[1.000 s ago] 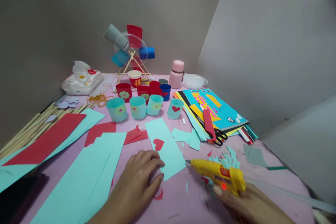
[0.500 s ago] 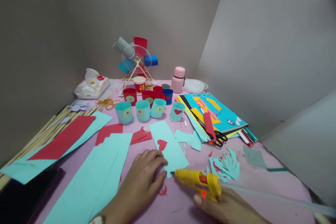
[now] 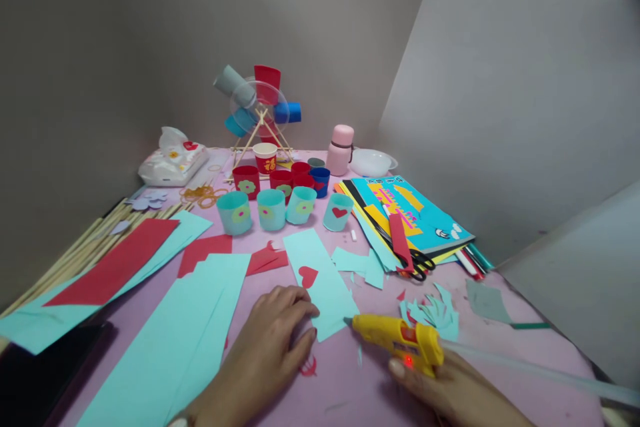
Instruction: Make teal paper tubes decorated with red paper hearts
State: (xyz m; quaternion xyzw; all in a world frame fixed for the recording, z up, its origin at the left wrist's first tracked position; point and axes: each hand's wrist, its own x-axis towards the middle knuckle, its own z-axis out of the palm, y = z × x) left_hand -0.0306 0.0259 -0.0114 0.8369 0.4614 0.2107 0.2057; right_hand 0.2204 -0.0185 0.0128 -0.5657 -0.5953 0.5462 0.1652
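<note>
A light-blue paper strip with a red heart lies in front of me. My left hand rests at its left edge, palm down, fingers slightly bent and apart, fingertips touching the paper. My right hand is wrapped round the yellow glue gun, whose small red light is on. The gun's nozzle is at the strip's lower right corner, and a clear glue stick juts from its back. Four light-blue paper cups stand beyond the strip, three with flowers and one with a heart.
Light-blue sheets and wooden sticks lie left. Black scissors, coloured papers and paper scraps are right. Behind stand red cups, a paper wheel, a pink bottle and a tissue pack.
My right hand has moved the glue gun rightward and slightly up, its nozzle passing along the strip's near edge to the right corner. My left hand has stayed in place.
</note>
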